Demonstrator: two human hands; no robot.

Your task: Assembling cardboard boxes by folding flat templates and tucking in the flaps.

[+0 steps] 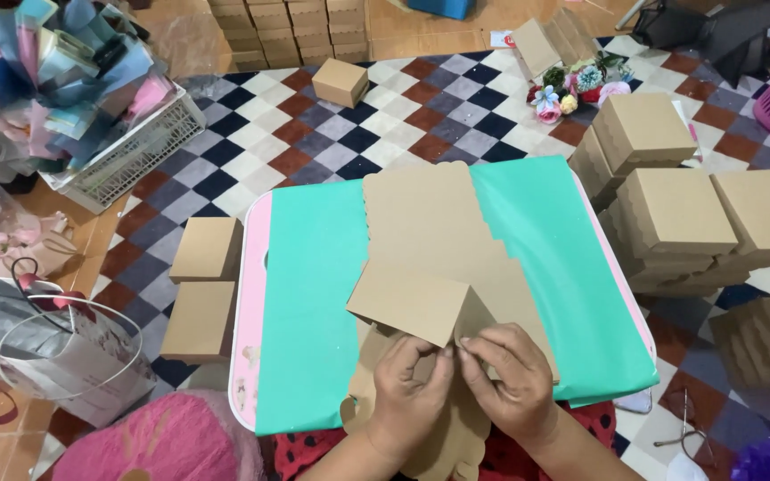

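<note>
A flat brown cardboard box blank (430, 223) lies on a small table with a green top (314, 294) and pink rim. Its near part is folded up into a raised panel (407, 303). My left hand (407, 392) and my right hand (510, 379) meet at the lower corner of that panel, fingers pinching the cardboard fold between them. A scalloped cardboard edge sticks out under my wrists at the table's near side.
Finished brown boxes are stacked at the right (670, 214), two lie left of the table (205, 285), one sits farther off (340, 82). A white basket of wrapping paper (126, 151) stands far left. Artificial flowers (572, 89) lie on the checkered floor.
</note>
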